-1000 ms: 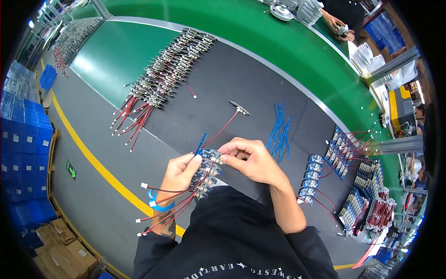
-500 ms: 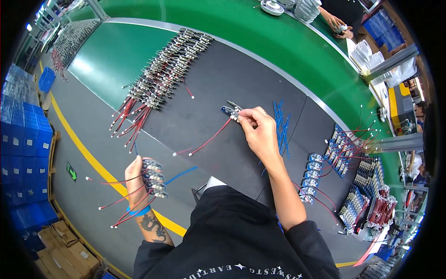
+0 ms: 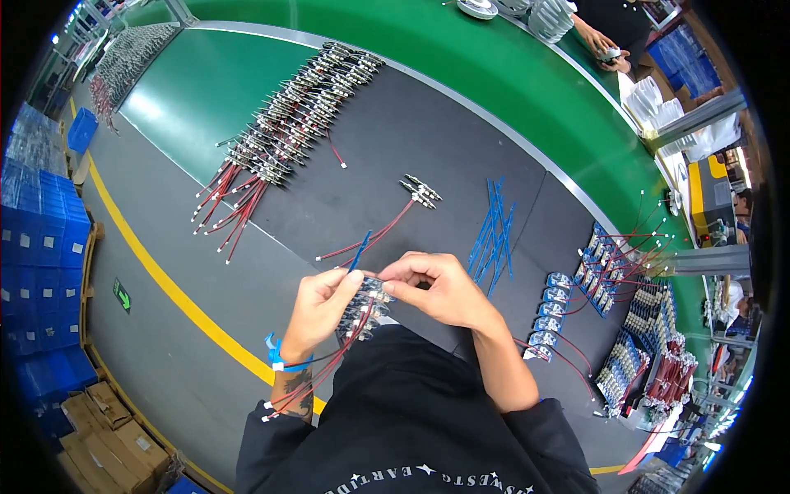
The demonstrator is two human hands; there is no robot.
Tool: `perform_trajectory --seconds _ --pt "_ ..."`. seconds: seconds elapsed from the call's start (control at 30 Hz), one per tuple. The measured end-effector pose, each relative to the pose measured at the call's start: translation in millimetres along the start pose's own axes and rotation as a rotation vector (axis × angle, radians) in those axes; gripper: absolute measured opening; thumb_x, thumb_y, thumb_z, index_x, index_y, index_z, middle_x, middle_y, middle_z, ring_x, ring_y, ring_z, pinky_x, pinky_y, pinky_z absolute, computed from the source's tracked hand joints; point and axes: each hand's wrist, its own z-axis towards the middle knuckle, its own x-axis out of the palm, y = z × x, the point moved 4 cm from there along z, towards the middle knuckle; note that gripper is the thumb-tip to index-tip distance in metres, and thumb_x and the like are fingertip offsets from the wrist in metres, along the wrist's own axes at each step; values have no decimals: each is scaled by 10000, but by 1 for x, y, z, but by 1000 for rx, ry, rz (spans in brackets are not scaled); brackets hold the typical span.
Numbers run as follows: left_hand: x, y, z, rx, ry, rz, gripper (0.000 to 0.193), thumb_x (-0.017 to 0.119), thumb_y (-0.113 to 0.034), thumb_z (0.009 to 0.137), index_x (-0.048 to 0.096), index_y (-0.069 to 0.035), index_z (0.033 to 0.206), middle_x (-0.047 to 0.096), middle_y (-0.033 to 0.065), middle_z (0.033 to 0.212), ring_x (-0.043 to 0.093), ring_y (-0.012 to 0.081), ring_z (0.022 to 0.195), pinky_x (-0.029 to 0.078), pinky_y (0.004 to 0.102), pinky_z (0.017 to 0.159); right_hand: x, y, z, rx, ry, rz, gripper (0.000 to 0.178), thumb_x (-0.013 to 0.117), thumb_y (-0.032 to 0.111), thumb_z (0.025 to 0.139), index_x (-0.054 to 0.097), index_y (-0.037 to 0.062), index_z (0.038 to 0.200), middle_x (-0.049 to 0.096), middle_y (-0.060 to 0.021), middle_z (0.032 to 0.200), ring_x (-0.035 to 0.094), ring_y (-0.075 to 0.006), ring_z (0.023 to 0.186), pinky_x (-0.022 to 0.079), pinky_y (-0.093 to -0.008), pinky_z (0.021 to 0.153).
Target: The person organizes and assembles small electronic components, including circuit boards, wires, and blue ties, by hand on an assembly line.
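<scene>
My left hand (image 3: 321, 309) grips a panel of small circuit boards (image 3: 359, 317) in front of my chest. Red and black wires with white plugs trail from it toward my left forearm. A thin blue strip (image 3: 360, 249) sticks up beside the left thumb. My right hand (image 3: 436, 288) is closed, thumb and fingertips pinching the panel's upper right edge. Just beyond both hands, a few loose circuit boards (image 3: 421, 192) lie on the black mat, their red wires reaching toward me.
A long row of wired boards (image 3: 288, 123) covers the table's far left. Loose blue strips (image 3: 494, 235) lie right of centre. More board panels (image 3: 551, 313) and wire bundles (image 3: 676, 370) sit at right. Across the green bench, a co-worker's hands (image 3: 607, 56) hold a white part.
My right hand has let go of a circuit board on the mat and come back to the panel. My left hand has brought the panel rightward, in front of my chest.
</scene>
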Motion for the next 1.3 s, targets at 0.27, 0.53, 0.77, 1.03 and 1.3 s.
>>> perform_trajectory --seconds 0.27,0.53,0.77,1.03,1.3 --pt "-13 20 -2 -104 25 -237 297 529 -203 989 671 56 957 685 65 813 624 79 689 502 218 642 -2 0 1 -42 -73 11 87 652 25 885 672 -35 946 610 -14 826 507 -27 690 409 -191 577" --pt "-95 12 -29 -13 -590 -414 330 527 -325 972 551 -35 816 533 34 606 555 140 448 478 251 423 -35 9 19 -288 -474 -473 87 652 0 842 669 -17 925 624 -99 822 601 -178 698 463 -285 609" --pt "-109 24 -47 82 -641 -350 332 526 -293 982 619 -19 819 574 35 626 559 115 508 460 242 450 -40 6 32 -527 -603 -747 97 648 -8 815 633 -30 908 595 -138 839 598 -315 786 490 -389 694" --pt "-6 8 -11 107 -256 -90 219 565 -126 968 670 62 931 659 30 770 575 55 669 461 207 596 10 13 1 -97 35 -48 166 726 53 825 679 -10 971 631 -39 812 594 -73 710 465 -227 605" --pt "-12 30 -10 99 -84 84 335 478 -227 1017 649 33 894 622 -12 722 486 16 633 374 214 537 -4 2 -3 47 -47 125 112 648 -14 881 664 -42 988 623 -26 873 599 -68 778 473 -194 664"
